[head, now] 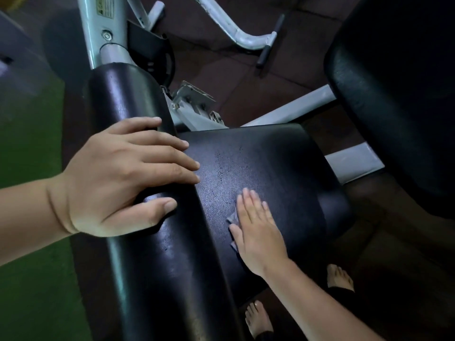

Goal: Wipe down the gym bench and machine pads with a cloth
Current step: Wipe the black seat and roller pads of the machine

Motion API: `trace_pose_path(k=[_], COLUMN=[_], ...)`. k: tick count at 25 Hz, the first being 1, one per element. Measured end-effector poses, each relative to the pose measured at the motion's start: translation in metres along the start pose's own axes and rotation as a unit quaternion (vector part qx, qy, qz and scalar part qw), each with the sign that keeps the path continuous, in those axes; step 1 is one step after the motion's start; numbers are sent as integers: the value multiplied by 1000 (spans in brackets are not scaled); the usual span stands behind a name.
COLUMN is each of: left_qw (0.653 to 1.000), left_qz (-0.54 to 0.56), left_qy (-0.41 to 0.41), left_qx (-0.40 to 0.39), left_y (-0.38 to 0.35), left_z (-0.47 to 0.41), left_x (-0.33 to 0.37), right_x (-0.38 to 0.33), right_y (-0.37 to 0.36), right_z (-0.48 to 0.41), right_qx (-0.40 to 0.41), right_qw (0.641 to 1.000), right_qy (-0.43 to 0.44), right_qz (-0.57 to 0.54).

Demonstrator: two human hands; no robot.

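Here I see a dark rubber-tiled floor [229, 70], green turf [29, 173] at the left, and a grey-white metal frame [290, 108] carrying black vinyl pads. Centre: the seat pad [278, 158], pebbled and shiny. The left hand [115, 180] rests on the long rounded pad [157, 267] beside it, fingers [172, 166] straight across the top, thumb on the near side. The right hand [258, 232] lies flat on the seat pad, fingers extended and together, pressing the grey cloth [233, 219] beneath the palm; I see only the cloth's left edge, beside the thumb.
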State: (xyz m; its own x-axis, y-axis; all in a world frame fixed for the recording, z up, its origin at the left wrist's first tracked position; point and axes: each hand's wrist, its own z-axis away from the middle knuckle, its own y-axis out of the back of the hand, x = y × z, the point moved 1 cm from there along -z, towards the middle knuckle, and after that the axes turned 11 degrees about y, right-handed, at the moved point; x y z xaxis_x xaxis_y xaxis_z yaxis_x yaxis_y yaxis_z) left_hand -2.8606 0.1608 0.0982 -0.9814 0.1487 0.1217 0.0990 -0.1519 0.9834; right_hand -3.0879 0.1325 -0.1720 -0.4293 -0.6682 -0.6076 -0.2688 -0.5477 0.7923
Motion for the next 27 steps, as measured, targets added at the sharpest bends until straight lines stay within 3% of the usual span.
trace_pose_path(k=[2,5,7,9,11,13,14,15,18,20,22,24,26,27], left_qw=[1000,1000,1000,1000,1000,1000,1000,1000,1000,1000,1000,1000,1000,1000], left_qz=[1,6,8,10,11,12,13,15,23,22,20,20,17,16], left_qy=[-2,-1,0,2,4,3,3,3,5,8,9,7,9,10], left_qx=[-2,-4,0,4,5,7,8,11,15,16,9,5,6,8], left_y=[1,0,-1,-1,0,0,0,-1,-1,-2,0,0,1,1], left_z=[0,-1,-1,-1,-1,-1,0,0,-1,-1,-1,-1,-1,-1], left_x=[-1,-1,0,0,0,0,0,0,0,1,1,1,0,0], right_x=[18,86,85,32,-23,-32,-7,27,103,72,0,-44,-29,-13], right_y=[5,36,40,27,9,3,8,15,49,45,19,0,3,9], right_z=[-24,-100,-159,-192,-174,-117,-101,-99,-149,-193,-201,-158,-126,-132], right_qx=[-42,-15,-10,-1,-48,-98,-91,-73,-32,-13,-34,-92,-109,-118], right_qw=[998,990,980,991,995,974,970,979,997,993,997,974,926,912], right_qy=[44,-133,-192,-120,44,194,220,185,-50,-97,5,192,354,385], right_qz=[22,41,50,61,69,58,44,37,39,59,69,81,72,79])
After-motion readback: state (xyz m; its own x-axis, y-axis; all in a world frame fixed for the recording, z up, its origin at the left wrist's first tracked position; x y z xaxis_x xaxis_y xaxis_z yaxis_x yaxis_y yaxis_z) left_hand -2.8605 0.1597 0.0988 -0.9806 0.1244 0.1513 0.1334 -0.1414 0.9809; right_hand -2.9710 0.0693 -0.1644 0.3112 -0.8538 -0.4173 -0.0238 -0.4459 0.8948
